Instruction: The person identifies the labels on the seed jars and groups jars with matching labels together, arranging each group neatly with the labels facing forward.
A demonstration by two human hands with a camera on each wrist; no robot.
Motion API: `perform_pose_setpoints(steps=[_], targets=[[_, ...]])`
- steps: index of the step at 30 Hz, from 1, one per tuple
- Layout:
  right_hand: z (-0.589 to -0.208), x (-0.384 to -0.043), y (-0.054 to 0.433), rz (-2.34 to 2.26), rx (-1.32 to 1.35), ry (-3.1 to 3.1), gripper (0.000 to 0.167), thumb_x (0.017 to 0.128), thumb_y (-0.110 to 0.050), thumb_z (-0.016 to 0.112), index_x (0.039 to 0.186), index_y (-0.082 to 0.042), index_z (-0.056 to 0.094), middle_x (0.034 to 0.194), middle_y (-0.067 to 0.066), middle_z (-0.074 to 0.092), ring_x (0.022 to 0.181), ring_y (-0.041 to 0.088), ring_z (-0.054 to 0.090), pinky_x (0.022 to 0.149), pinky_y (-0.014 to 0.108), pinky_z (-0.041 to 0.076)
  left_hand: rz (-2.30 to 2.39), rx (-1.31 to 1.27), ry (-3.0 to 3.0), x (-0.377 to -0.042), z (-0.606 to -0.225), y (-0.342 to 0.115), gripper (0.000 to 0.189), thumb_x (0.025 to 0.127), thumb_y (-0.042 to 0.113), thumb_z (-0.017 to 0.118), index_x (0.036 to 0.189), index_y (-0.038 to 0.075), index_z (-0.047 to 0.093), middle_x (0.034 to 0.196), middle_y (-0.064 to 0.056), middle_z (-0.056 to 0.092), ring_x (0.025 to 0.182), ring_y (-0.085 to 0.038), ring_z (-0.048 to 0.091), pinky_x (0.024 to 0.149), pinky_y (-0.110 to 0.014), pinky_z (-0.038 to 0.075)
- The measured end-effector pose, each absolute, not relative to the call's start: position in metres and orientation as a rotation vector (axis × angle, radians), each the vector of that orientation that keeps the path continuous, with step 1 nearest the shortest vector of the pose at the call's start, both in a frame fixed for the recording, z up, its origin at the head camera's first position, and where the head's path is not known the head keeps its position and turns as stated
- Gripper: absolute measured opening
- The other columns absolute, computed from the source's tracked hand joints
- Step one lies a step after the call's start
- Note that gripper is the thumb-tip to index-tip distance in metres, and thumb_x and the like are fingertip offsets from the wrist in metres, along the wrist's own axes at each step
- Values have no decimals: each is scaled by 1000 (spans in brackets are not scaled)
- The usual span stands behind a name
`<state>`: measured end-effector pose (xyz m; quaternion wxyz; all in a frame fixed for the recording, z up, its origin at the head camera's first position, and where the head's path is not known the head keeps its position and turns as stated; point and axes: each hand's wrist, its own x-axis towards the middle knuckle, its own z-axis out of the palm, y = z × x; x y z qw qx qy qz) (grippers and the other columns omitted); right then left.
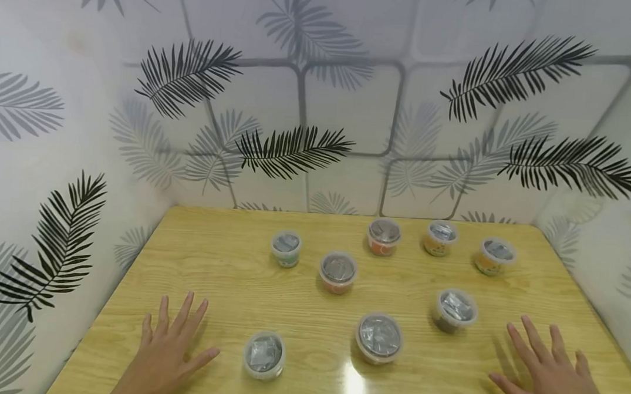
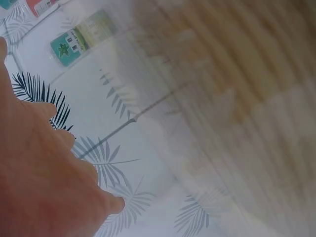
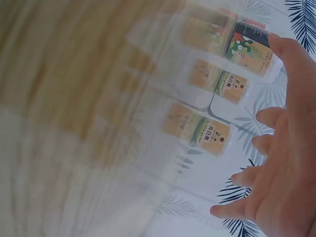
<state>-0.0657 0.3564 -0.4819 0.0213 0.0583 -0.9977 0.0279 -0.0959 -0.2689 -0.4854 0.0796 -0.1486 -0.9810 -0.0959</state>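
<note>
My left hand [image 1: 168, 349] is at the table's front left, fingers spread and straight, holding nothing. Close to its thumb stands a small clear round tub [image 1: 264, 355] with a grey top. On the front right, my right hand [image 1: 553, 378] also has its fingers spread and holds nothing. A dark-labelled tub [image 1: 455, 310] stands beyond its thumb, and another tub [image 1: 378, 338] is in the front middle. In the right wrist view, a tub with a black and orange label [image 3: 252, 49] overlaps my thumb. A teal-labelled tub [image 2: 69, 47] appears past the hand in the left wrist view.
Farther back on the yellow wood-grain table [image 1: 213, 239] stand a teal tub [image 1: 287, 248], two reddish tubs [image 1: 337, 272] and two orange-labelled tubs [image 1: 439, 237]. Leaf-patterned white walls [image 1: 351, 104] border the back and both sides.
</note>
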Motion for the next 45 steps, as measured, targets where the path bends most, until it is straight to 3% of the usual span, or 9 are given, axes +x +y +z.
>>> perform_pose_setpoints(steps=[5, 9, 11, 15, 17, 22, 32, 39, 45], targets=[[-477, -67, 353, 188, 268, -3028, 89, 83, -59, 56, 146, -4, 24, 147, 27, 21, 129, 57, 6, 97, 71, 4, -336, -453, -2944, -95, -484, -266, 82, 87, 58, 52, 150, 26, 11, 155, -5, 4, 134, -50, 0, 98, -72, 4], [-472, -65, 344, 287, 415, -2893, 81, 83, -47, 65, 143, -3, 32, 135, 29, 42, 130, 50, 21, 111, 49, 2, -425, -514, -2919, -95, -481, -260, 80, 88, 52, 56, 150, 25, 13, 154, -10, 12, 133, -50, 9, 95, -71, 19], [-470, -65, 337, 305, 484, -2779, 77, 80, -42, 69, 141, -6, 39, 130, 22, 50, 128, 42, 33, 112, 39, 9, -454, -548, -2894, -95, -480, -255, 78, 89, 48, 56, 150, 24, 14, 153, -12, 16, 133, -48, 16, 95, -68, 25], [-469, -70, 320, 332, 610, -2522, 59, 81, -42, 67, 129, -10, 55, 117, 8, 61, 109, 27, 53, 103, 17, 26, -462, -567, -2843, -94, -475, -245, 73, 91, 46, 54, 150, 21, 18, 152, -7, 21, 132, -35, 29, 98, -56, 33], [-468, -74, 309, 351, 679, -2433, 53, 85, -45, 62, 125, -10, 59, 112, 5, 62, 101, 23, 56, 98, 10, 27, -454, -577, -2808, -95, -472, -240, 71, 92, 46, 53, 149, 19, 20, 151, -6, 24, 131, -29, 33, 99, -50, 36], [-462, -77, 282, 417, 780, -2409, 50, 88, -41, 59, 128, -12, 57, 118, 2, 60, 103, 18, 55, 99, 10, 25, -496, -635, -2737, -98, -465, -224, 68, 92, 46, 53, 147, 15, 26, 148, -5, 31, 128, -24, 38, 98, -45, 38], [-447, -79, 246, 597, 718, -2603, 57, 82, -25, 71, 134, -15, 50, 129, -1, 52, 118, 18, 47, 103, 12, 22, -637, -855, -2586, -97, -444, -171, 67, 91, 37, 58, 145, 10, 30, 143, -6, 37, 126, -23, 40, 98, -42, 39], [-449, -85, 230, 730, 693, -2707, 60, 86, -31, 67, 140, -19, 42, 132, 1, 49, 121, 21, 45, 96, 42, 41, -636, -949, -2455, -95, -433, -129, 60, 92, 37, 54, 140, 5, 38, 140, -7, 41, 124, -22, 42, 97, -41, 41], [-454, -87, 223, 890, 678, -2759, 60, 88, -37, 63, 140, -17, 41, 135, 3, 48, 120, 23, 47, 93, 44, 43, -716, -1000, -2477, -85, -433, -95, 55, 90, 31, 57, 138, 9, 42, 137, -4, 45, 123, -16, 43, 96, -31, 42]])
